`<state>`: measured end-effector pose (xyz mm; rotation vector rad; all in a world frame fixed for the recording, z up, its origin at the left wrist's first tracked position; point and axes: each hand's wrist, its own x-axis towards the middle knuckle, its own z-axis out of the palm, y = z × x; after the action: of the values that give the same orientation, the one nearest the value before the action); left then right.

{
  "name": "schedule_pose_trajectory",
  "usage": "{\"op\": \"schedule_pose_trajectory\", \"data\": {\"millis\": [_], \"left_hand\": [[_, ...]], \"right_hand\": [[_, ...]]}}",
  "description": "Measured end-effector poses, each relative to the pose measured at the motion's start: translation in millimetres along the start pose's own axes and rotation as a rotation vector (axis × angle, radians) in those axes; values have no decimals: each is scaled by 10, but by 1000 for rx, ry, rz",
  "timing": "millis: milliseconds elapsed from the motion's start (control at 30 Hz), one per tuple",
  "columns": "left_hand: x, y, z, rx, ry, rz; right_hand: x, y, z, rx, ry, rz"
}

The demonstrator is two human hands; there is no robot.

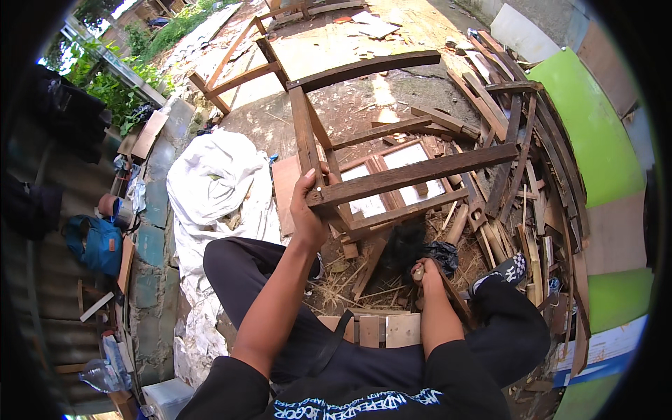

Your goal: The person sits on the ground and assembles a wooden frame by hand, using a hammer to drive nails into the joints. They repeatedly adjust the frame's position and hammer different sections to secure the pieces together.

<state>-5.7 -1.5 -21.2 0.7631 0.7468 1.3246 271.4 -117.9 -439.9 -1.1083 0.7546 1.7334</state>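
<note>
My left hand (308,213) is wrapped round a corner of a dark brown wooden frame (413,173), where an upright and long rails meet. The frame is tilted up in front of me, its rails reaching away to the right. Lower down, between my knees, my right hand (428,271) is closed round a wooden handle (418,275); its rounded end shows by the thumb. Whatever the handle belongs to is hidden or lost in a dark blur beyond the fist. A crumpled black plastic bag (442,255) lies just past that hand.
Scrap timber (518,133) is heaped along the right, beside green panels (584,126). A white sheet (217,175) covers ground at the left, near a low block wall (150,245). Behind the frame lie white-paned wooden panels (413,168). Another wooden frame (241,80) stands farther off.
</note>
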Motion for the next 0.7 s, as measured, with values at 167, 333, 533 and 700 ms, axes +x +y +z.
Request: {"op": "schedule_pose_trajectory", "data": {"millis": [167,333,533,700], "left_hand": [[-12,19,-33,30,21,8],[35,-77,-13,-12,28,-11],[53,-59,-116,23,-59,-109],[14,81,13,-61,-117,-164]], "right_hand": [[-795,71,547,267,-33,67],[-1497,-15,804,463,-430,116],[-2381,200,1019,39,-399,-214],[-3149,722,1124,-360,-248,-839]]}}
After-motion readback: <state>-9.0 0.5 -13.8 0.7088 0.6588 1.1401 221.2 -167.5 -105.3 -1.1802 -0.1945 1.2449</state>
